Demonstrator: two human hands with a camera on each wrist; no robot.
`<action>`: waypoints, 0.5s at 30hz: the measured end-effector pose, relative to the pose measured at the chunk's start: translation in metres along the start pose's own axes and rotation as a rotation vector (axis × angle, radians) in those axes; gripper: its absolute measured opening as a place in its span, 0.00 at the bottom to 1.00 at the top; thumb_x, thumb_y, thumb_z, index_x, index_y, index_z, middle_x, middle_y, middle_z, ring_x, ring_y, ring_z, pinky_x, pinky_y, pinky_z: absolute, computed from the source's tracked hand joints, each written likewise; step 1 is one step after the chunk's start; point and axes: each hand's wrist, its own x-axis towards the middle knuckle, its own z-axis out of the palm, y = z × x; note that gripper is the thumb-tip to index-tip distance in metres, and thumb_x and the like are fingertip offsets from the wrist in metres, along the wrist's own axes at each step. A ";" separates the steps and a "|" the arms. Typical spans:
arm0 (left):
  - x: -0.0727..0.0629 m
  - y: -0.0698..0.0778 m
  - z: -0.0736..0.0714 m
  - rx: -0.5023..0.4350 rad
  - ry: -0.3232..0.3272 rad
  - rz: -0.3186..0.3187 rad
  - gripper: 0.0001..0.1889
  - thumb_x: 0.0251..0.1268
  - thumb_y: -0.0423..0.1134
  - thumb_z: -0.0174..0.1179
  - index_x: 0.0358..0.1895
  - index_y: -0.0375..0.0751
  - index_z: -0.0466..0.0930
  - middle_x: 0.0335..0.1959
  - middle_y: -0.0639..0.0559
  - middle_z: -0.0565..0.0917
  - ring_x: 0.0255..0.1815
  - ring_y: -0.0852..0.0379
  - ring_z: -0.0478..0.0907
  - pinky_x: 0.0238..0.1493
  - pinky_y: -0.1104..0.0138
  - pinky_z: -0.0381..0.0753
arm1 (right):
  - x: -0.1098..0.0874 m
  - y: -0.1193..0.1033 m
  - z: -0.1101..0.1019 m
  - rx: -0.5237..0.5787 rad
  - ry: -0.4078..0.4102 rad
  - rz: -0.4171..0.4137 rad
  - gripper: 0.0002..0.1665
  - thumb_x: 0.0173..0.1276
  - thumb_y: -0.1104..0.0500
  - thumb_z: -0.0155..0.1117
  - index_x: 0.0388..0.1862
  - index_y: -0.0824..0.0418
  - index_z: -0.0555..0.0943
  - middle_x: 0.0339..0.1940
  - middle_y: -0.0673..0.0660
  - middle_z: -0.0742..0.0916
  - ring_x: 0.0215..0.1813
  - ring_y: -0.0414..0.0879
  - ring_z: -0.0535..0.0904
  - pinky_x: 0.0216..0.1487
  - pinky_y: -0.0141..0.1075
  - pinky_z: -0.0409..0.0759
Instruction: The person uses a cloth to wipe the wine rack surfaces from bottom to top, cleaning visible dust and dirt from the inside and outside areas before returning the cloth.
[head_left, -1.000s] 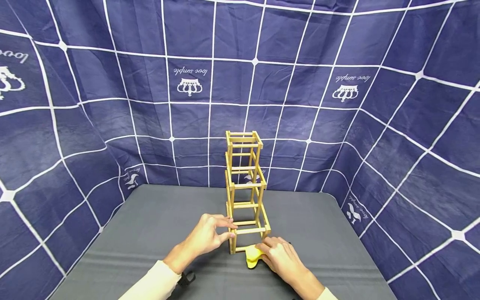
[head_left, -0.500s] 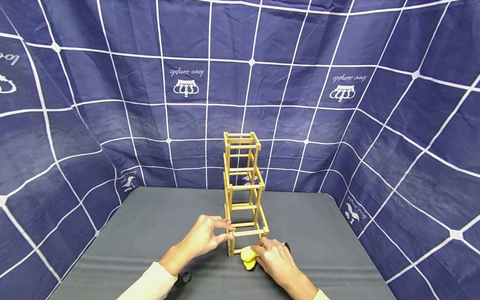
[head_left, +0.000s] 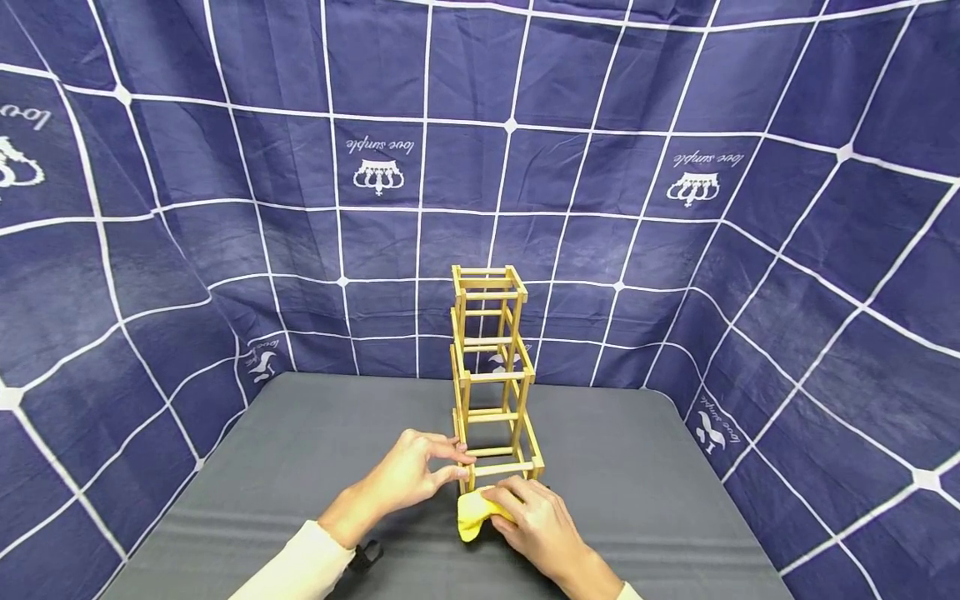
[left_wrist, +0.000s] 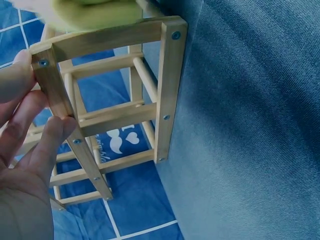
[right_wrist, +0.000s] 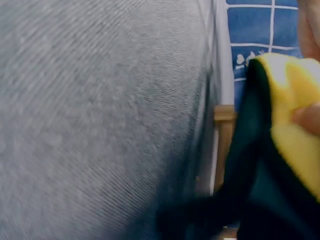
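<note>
Yellow cloth [head_left: 472, 518] with a dark underside, pinched between the thumb and fingers of a person's right hand [head_left: 543, 529], is at the near lower front of a pale wooden rack [head_left: 495, 377], though whether the two touch is hard to tell. The left hand [head_left: 408, 471] grips the rack's low front-left corner, thumb and fingertips on the wood. The open-framed rack stands in rising steps on a grey tabletop [head_left: 337, 442], before a blue, white-gridded curtain [head_left: 585, 175].
</note>
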 end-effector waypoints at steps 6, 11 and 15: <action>0.000 -0.001 -0.002 -0.043 -0.003 0.015 0.08 0.78 0.38 0.78 0.54 0.48 1.01 0.52 0.54 1.00 0.64 0.40 0.97 0.69 0.42 0.94 | 0.009 0.001 -0.003 0.020 0.116 -0.013 0.28 0.54 0.63 0.91 0.54 0.53 0.92 0.50 0.50 0.92 0.44 0.44 0.92 0.46 0.37 0.92; 0.002 0.000 -0.002 -0.048 -0.023 0.032 0.08 0.80 0.38 0.77 0.55 0.47 1.00 0.52 0.51 1.00 0.63 0.40 0.97 0.69 0.45 0.94 | 0.005 -0.005 0.004 -0.050 -0.053 0.041 0.29 0.50 0.61 0.99 0.49 0.49 0.92 0.44 0.46 0.90 0.38 0.38 0.88 0.41 0.32 0.88; 0.003 -0.001 -0.003 -0.039 -0.012 0.048 0.07 0.80 0.37 0.77 0.54 0.47 1.01 0.51 0.51 1.00 0.61 0.42 0.98 0.68 0.47 0.95 | 0.001 -0.009 0.009 -0.078 -0.149 0.072 0.29 0.48 0.59 1.01 0.46 0.45 0.93 0.38 0.44 0.87 0.32 0.36 0.80 0.33 0.29 0.82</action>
